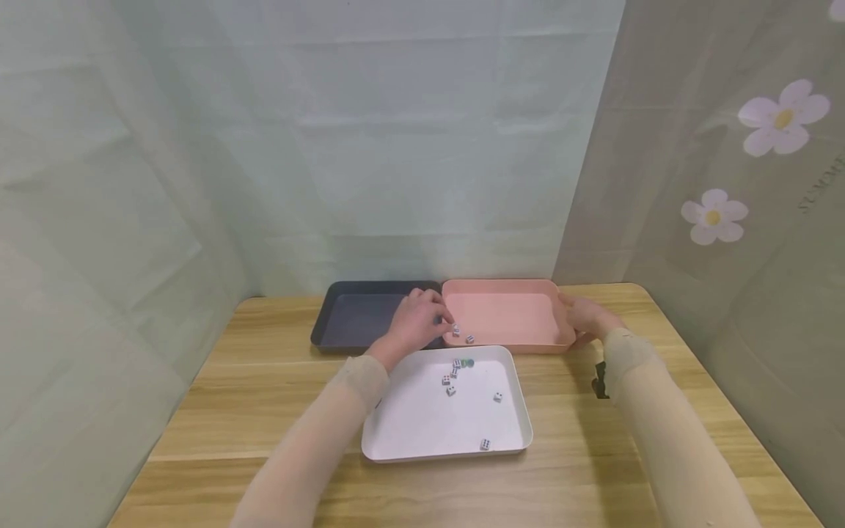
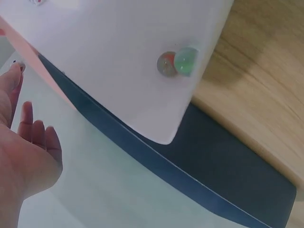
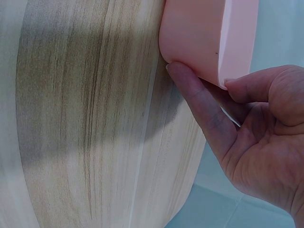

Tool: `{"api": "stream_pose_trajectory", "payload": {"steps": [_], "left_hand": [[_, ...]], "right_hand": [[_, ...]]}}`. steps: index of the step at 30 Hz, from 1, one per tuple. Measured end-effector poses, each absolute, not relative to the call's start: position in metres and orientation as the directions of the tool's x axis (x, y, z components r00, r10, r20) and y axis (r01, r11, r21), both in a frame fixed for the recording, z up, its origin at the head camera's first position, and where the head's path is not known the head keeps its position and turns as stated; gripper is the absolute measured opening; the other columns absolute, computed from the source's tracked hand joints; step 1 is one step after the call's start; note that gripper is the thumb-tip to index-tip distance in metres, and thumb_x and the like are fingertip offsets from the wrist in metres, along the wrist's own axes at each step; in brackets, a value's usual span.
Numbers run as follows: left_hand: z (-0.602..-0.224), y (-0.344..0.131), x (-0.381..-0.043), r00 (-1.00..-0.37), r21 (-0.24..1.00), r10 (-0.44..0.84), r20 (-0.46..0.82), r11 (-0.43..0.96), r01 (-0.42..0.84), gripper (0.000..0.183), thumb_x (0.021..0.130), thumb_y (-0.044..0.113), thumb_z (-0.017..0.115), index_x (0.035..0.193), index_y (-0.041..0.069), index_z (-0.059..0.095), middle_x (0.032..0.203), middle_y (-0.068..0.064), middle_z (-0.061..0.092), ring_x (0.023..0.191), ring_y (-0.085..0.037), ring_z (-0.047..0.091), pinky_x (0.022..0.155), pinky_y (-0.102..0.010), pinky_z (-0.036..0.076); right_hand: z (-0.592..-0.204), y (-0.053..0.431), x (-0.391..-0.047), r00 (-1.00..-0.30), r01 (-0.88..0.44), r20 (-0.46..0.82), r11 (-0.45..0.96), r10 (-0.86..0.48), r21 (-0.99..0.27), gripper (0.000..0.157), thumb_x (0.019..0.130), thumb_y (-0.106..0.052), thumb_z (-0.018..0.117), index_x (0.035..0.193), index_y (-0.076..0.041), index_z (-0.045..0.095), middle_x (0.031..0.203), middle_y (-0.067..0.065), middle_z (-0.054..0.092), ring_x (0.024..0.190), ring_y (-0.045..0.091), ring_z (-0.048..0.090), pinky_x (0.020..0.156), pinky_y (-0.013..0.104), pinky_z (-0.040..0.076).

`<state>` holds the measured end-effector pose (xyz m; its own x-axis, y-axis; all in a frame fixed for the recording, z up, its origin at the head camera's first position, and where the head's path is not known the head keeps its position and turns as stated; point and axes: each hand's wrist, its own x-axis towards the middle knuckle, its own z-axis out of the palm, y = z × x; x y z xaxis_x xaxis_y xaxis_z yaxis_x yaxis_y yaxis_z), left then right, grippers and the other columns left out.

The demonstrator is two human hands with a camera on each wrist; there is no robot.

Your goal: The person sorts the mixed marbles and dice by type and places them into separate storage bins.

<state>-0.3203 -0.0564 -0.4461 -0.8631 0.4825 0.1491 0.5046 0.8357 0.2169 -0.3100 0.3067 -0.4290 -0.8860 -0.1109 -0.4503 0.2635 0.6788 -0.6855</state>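
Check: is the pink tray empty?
The pink tray isn't empty: one die lies inside by its near edge, and the left hand holds another die at its left end.

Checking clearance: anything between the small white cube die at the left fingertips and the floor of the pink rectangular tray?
Nothing visible blocks it. The left hand pinches the small white cube die over the near-left corner of the pink rectangular tray; another white die lies just to its right.

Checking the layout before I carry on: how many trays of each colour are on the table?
Pink tray: 1
White tray: 1
Dark blue tray: 1
Total: 3
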Motion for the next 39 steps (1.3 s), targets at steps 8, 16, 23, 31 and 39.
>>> {"api": "stream_pose_trajectory", "payload": {"steps": [8, 16, 23, 31, 39], "left_hand": [[-0.453, -0.053, -0.319, -0.878, 0.251, 0.466, 0.112, 0.841, 0.478, 0.012, 0.093, 0.038, 0.077, 0.101, 0.03, 0.081, 0.124, 0.005, 0.057, 0.118, -0.02, 0.045, 0.105, -0.041, 0.038], [-0.453, -0.054, -0.317, -0.883, 0.269, 0.457, 0.107, 0.841, 0.468, 0.016, 0.093, 0.038, 0.076, 0.106, 0.03, 0.08, 0.124, 0.006, 0.057, 0.118, -0.018, 0.044, 0.104, -0.038, 0.038], [-0.45, -0.057, -0.317, -0.873, 0.262, 0.473, 0.12, 0.833, 0.487, 0.019, 0.094, 0.037, 0.075, 0.111, 0.03, 0.079, 0.129, 0.005, 0.057, 0.121, -0.02, 0.045, 0.107, -0.041, 0.037], [-0.444, -0.056, -0.318, -0.863, 0.266, 0.488, 0.13, 0.822, 0.504, 0.021, 0.095, 0.038, 0.074, 0.114, 0.03, 0.079, 0.128, 0.005, 0.057, 0.121, -0.02, 0.044, 0.106, -0.042, 0.038], [-0.428, -0.059, -0.314, -0.847, 0.272, 0.509, 0.154, 0.802, 0.531, 0.024, 0.096, 0.04, 0.073, 0.117, 0.029, 0.078, 0.129, 0.004, 0.056, 0.123, -0.022, 0.044, 0.108, -0.045, 0.036]], "right_hand": [[-0.434, 0.308, -0.315, -0.882, 0.275, -0.459, 0.678, -0.104, -0.682, 0.067, 0.104, -0.002, 0.035, 0.164, -0.008, 0.004, 0.159, 0.035, 0.018, 0.098, 0.035, 0.056, 0.083, 0.046, 0.059], [-0.436, 0.307, -0.317, -0.88, 0.287, -0.466, 0.671, -0.098, -0.684, 0.063, 0.108, -0.008, 0.033, 0.164, -0.009, 0.004, 0.16, 0.034, 0.019, 0.116, 0.04, 0.053, 0.084, 0.046, 0.059], [-0.435, 0.305, -0.316, -0.881, 0.281, -0.462, 0.675, -0.1, -0.682, 0.065, 0.106, -0.003, 0.032, 0.164, -0.008, 0.003, 0.161, 0.035, 0.014, 0.119, 0.041, 0.049, 0.085, 0.045, 0.058], [-0.433, 0.303, -0.315, -0.881, 0.283, -0.463, 0.672, -0.1, -0.684, 0.064, 0.108, -0.006, 0.033, 0.164, -0.01, 0.004, 0.161, 0.034, 0.016, 0.114, 0.04, 0.054, 0.085, 0.046, 0.058], [-0.43, 0.301, -0.31, -0.884, 0.274, -0.452, 0.656, -0.116, -0.703, 0.063, 0.109, -0.008, 0.033, 0.164, -0.008, 0.001, 0.161, 0.036, 0.014, 0.119, 0.041, 0.051, 0.086, 0.048, 0.058]]}}
